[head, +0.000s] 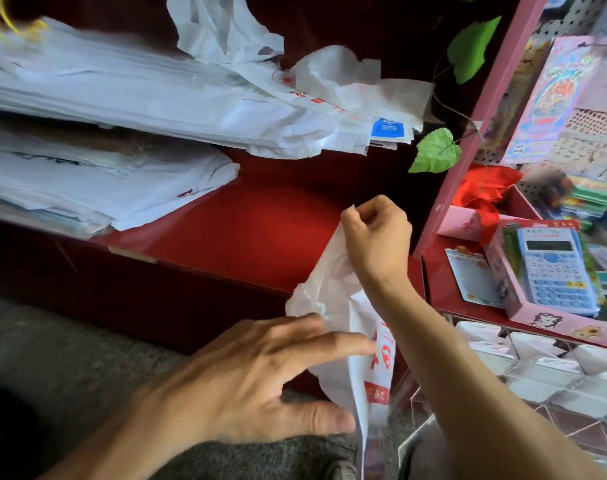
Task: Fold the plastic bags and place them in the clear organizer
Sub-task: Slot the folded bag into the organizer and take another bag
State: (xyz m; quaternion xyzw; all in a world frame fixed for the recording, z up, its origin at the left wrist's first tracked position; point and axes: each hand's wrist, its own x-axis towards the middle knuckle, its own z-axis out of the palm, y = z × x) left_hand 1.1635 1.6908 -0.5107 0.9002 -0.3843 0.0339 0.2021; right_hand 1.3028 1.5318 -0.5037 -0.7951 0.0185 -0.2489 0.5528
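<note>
Nearest, the left hand (260,372) lies spread, straight fingers touching a white red-printed plastic bag (343,344) that hangs in front of the red counter (246,230). Above it, the right hand (378,237) pinches the bag's top edge. Right of the bag sits the clear organizer (544,375). Farther back on the counter, left of the bag, lie stacks of white bags (129,98).

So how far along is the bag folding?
Some folded white bags already sit in the clear acrylic organizer. The right hand pinches a white red-printed plastic bag; the left hand smooths it. Piles of unfolded white bags remain.
</note>
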